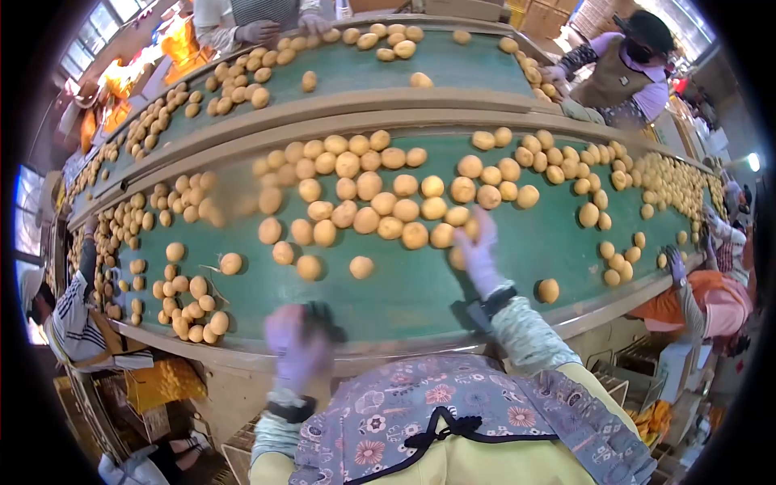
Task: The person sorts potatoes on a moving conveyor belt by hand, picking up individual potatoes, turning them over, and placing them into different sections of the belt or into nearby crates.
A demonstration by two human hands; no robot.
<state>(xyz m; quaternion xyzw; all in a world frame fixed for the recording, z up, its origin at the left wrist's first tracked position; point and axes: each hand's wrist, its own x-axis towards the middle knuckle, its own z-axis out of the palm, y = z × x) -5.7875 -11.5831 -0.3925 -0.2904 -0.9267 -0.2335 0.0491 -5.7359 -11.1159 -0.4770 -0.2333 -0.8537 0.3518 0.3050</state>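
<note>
Round yellow-brown potatoes lie spread across the green conveyor belt in front of me. My right hand, in a pale lilac glove, reaches to the middle of the belt. Its thumb and fingers are around a potato at the edge of the dense cluster, and another potato lies right beside the hand. Near the belt's front edge is my left hand, gloved alike and smeared by motion. A dark blurred patch shows at its fingers; I cannot make out what it is.
A wooden divider separates a second potato-covered belt behind. Several people work around: one at back right, one at far left, others at right. The front rail runs before me.
</note>
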